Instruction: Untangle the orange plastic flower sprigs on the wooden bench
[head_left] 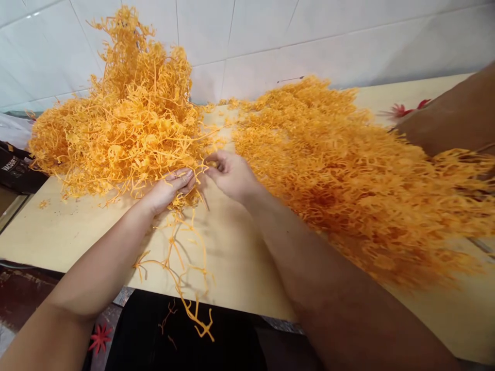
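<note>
A tall heap of tangled orange plastic strands (127,123) stands at the left of the pale table. At its front right edge my left hand (172,189) is closed on some orange strands. My right hand (231,175) is just to the right, its fingers pinched around a strand end beside the left fingertips. From below my left hand a loose branching orange strand (180,281) hangs over the table's front edge. A second, wider orange pile (328,170) spreads over the right side, partly behind my right forearm.
The pale tabletop (235,263) shows between the piles, with a tiled wall (251,46) behind. A black box (19,167) is at the far left. A brown object (456,113) and red pieces (400,110) lie at the right. A red flower-shaped piece (100,337) is below the table.
</note>
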Motion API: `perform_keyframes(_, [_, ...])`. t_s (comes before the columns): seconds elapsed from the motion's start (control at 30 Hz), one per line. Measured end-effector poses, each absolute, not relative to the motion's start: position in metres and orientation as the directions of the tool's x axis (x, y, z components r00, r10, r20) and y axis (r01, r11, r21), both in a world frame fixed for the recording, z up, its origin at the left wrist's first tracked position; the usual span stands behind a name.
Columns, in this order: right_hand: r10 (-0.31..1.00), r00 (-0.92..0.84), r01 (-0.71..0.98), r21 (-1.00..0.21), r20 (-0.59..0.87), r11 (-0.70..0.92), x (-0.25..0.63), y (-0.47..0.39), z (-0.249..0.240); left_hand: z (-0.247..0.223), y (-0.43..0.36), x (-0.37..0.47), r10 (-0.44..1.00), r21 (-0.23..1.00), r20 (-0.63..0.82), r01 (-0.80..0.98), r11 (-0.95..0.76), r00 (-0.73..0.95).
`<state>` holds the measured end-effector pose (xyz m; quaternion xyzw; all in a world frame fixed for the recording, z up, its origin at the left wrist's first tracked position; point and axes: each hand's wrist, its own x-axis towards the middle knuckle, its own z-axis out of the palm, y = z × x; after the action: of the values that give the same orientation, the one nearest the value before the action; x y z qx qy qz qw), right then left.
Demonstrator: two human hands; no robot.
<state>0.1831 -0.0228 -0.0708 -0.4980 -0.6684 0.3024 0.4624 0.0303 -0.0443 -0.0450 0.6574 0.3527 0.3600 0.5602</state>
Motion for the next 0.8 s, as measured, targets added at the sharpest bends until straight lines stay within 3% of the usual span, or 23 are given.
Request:
perform_keyframes(0.17, [0.956, 0.185, 0.209, -0.959, 0.229, 0.190, 0.191, -0.017, -0.068, -0.047, -0.046, 0.038, 0.901, 0.978, 0.058, 0.159, -0.138, 0.431])
perform_keyframes(0.3, [0.984, 0.030, -0.061, -0.983, 0.173, 0.175, 0.191, -0.025, -0.058, -0.059, -0.042, 0.050, 0.978, 0.968, 0.106, 0.206, -0.143, 0.182])
perform_keyframes(0.47, [0.969, -0.174, -0.171, -0.975, 0.174, 0.144, 0.197, -0.035, -0.047, -0.066, -0.045, 0.057, 0.977, 0.812, 0.205, 0.546, -0.205, 0.062])
perform_keyframes(0.6, [0.971, -0.191, -0.165, -0.980, 0.140, 0.109, 0.201, -0.037, -0.043, -0.063, -0.045, 0.050, 0.978, 0.720, 0.180, 0.664, -0.202, 0.102])
perform_keyframes(0.8, [0.997, 0.073, -0.084, -0.996, -0.030, -0.024, 0.186, -0.032, -0.047, -0.063, -0.037, 0.036, 0.909, 0.843, 0.110, 0.446, -0.300, 0.402])
